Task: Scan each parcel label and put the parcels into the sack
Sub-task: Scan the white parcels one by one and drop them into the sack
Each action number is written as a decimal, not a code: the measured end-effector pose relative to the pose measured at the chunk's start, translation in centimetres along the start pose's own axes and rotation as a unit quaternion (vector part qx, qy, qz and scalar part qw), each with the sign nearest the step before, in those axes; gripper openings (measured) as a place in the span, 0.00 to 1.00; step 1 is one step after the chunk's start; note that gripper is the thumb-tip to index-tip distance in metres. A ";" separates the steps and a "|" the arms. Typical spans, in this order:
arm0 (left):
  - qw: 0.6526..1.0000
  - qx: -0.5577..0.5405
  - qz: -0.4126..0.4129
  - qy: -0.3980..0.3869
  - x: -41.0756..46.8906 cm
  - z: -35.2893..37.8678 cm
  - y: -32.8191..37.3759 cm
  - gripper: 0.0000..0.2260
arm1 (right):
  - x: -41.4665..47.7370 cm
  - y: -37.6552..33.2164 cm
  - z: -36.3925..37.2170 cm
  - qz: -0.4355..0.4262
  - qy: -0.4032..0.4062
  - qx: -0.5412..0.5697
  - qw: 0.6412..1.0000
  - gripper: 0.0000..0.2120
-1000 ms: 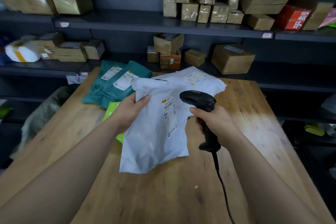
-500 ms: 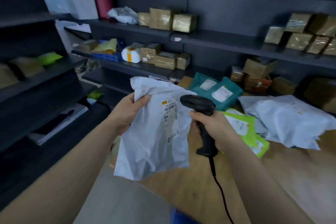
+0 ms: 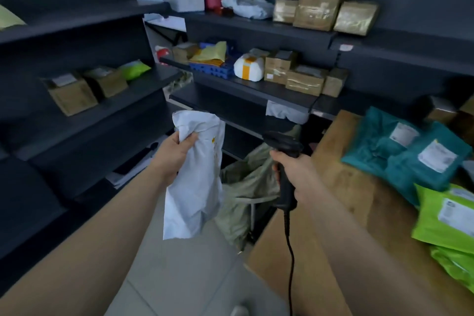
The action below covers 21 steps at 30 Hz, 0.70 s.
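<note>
Left hand (image 3: 177, 155): fingers clenched on upper edge of white parcel (image 3: 195, 182), which hangs in the air just left of the grey-green sack (image 3: 246, 187) beside the table (image 3: 341, 187). Right hand (image 3: 295, 172): fingers wrapped round handle of black scanner (image 3: 284, 161), cable trailing down. Teal parcels (image 3: 405, 151) and green parcels (image 3: 446, 220) lie on table.

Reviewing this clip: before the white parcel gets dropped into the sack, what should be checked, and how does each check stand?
1. Grip: left hand holds the white parcel by its top edge: ok.
2. Position: parcel hangs over the floor, left of the sack, not above it: not ok.
3. Sack mouth open: crumpled, partly hidden by the parcel: cannot tell.
4. Scanner: right hand grips its handle, clear of the parcel: ok.
5. Scan done: nothing shows a read: cannot tell.
</note>
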State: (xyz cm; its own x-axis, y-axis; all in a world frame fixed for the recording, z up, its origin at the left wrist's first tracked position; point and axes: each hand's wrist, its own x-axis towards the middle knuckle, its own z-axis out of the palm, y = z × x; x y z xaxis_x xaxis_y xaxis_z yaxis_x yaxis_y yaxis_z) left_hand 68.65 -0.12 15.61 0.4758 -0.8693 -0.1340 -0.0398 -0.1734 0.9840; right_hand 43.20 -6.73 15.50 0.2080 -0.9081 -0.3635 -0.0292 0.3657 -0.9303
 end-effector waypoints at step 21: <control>0.944 -0.110 -0.172 -0.257 36.4 9.8 -8.8 0.18 | 26.6 0.6 7.4 0.107 0.217 0.071 0.968 0.09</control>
State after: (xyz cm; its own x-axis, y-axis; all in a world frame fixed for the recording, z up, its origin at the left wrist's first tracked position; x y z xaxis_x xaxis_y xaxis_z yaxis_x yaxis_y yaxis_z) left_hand 77.67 -34.78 0.89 -0.0653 -0.8991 -0.4328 0.2504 -0.4346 0.8651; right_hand 55.97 -29.09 5.62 -0.2197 -0.7973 -0.5622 0.1146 0.5512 -0.8264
